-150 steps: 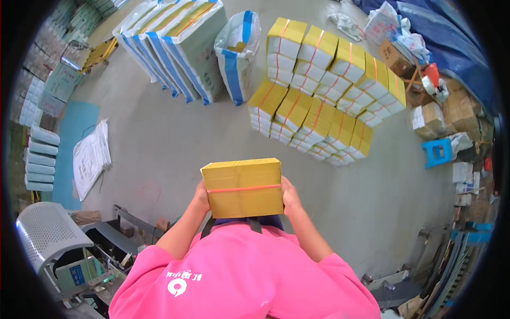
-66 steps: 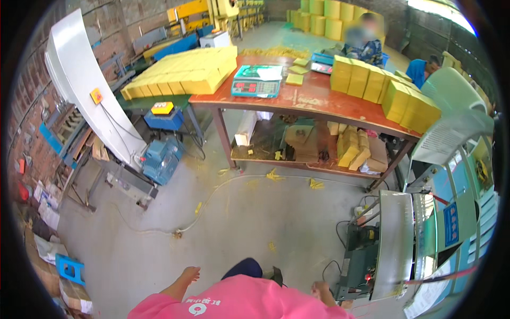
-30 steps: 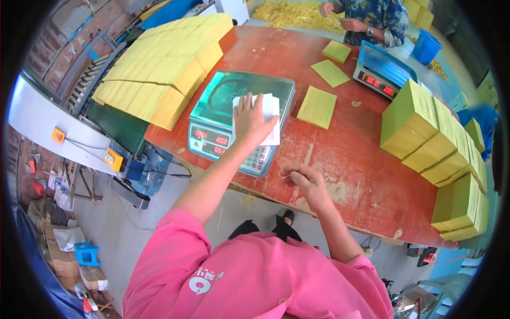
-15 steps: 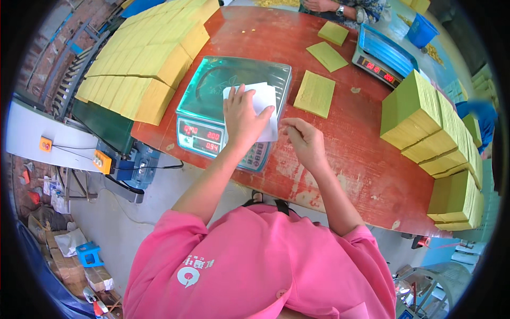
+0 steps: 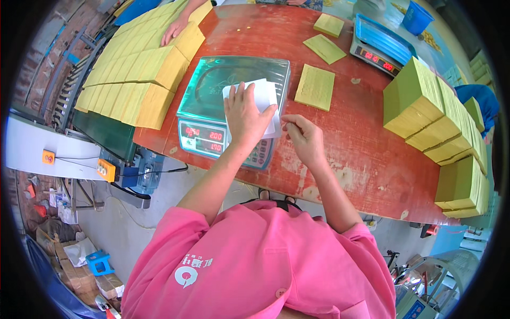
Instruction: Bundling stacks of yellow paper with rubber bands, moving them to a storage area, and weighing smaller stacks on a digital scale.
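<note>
My left hand [image 5: 245, 118] lies with fingers spread on a few loosely stacked white paper sheets [image 5: 264, 95]. The sheets rest on the front right part of a digital scale [image 5: 210, 90] with a clear-covered platform and lit red digits. Just right of the sheets, my right hand [image 5: 305, 139] is closed, thumb and forefinger together at the paper's edge. Whether those fingertips pinch a sheet's corner or something else is too small to tell. A flat yellow-green paper stack [image 5: 314, 87] sits on the red table beyond my right hand.
Yellow paper bundles [image 5: 135, 74] fill the left; another person's hand [image 5: 174, 31] rests on them. More bundles [image 5: 419, 109] stand in a row at right. A second scale [image 5: 380, 48] and two thin yellow stacks [image 5: 325, 49] lie far right on the red table [image 5: 361, 143].
My hands keep nearly the same places, the right one slightly nearer the paper's edge. The scale's digits have changed. Another person's hand has appeared on the left bundles; the person opposite shows less.
</note>
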`<state>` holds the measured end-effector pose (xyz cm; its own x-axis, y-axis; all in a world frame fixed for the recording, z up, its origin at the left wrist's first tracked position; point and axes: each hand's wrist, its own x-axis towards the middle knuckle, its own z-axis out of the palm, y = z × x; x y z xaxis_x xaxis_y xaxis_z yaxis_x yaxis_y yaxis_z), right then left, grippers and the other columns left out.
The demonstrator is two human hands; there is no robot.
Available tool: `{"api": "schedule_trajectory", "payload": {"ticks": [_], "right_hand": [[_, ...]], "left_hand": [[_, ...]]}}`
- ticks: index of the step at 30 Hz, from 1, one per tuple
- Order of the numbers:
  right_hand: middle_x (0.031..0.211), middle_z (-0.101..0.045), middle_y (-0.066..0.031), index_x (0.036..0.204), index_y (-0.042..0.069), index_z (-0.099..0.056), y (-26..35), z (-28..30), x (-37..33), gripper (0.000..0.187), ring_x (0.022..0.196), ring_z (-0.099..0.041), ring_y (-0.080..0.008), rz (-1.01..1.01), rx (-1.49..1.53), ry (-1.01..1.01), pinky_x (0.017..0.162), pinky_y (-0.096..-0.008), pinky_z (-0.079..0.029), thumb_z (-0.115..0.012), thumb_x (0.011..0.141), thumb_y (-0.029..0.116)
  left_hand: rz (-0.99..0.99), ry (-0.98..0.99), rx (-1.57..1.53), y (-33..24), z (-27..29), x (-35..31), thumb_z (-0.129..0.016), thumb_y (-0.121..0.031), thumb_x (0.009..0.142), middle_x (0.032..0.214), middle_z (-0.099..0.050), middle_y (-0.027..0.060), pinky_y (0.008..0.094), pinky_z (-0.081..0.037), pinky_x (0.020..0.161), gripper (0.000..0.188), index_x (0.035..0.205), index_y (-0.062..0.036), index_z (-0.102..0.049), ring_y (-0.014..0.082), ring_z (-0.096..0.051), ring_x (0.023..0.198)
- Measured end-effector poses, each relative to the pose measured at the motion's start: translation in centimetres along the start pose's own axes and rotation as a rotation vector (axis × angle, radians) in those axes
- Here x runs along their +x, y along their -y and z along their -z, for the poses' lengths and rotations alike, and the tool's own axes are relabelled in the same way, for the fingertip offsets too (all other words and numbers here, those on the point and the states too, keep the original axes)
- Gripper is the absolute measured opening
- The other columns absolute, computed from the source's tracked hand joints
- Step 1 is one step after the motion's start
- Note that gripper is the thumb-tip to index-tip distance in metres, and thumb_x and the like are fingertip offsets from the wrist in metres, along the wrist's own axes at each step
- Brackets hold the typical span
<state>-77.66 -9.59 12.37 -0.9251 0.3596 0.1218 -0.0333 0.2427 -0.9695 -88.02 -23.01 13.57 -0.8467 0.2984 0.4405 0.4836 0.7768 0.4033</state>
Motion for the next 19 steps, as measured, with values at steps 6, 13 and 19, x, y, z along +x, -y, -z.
{"api": "schedule_trajectory", "payload": {"ticks": [6,13,19], "right_hand": [[0.09,-0.07,-0.0159,0.106,-0.002,-0.068,-0.9,-0.3,-0.4,0.021,0.083,-0.068,-0.0202,0.005,0.052,-0.013,0.076,-0.032,-0.052,-0.06,0.088,0.005],[0.088,-0.066,-0.0085,0.11,0.002,-0.069,0.5,-0.2,0.6,0.023,0.078,-0.063,-0.0162,0.167,-0.124,-0.032,0.07,-0.0298,-0.051,-0.056,0.09,0.002],[0.091,-0.065,-0.0113,0.105,0.011,-0.073,0.6,-1.2,2.5,0.022,0.086,-0.066,-0.0265,0.271,-0.442,-0.016,0.075,-0.039,-0.053,-0.059,0.088,0.008]], "left_hand": [[0.014,0.011,0.019,0.2,-0.1,0.1,-0.075,-0.036,0.077,0.14,-0.049,0.0225,0.0522,-0.023,0.115,0.069,0.132,-0.0014,-0.051,0.0399,-0.035,0.138],[-0.025,-0.035,-0.078,1.2,-0.1,-0.1,-0.071,-0.022,0.08,0.133,-0.055,0.02,0.049,-0.029,0.111,0.056,0.13,-0.0045,-0.052,0.0399,-0.04,0.133],[0.094,0.028,-0.34,0.7,1.0,-0.1,-0.07,-0.012,0.076,0.122,-0.062,0.0146,0.0442,-0.032,0.107,0.06,0.133,-0.0097,-0.053,0.0322,-0.049,0.126]]}}
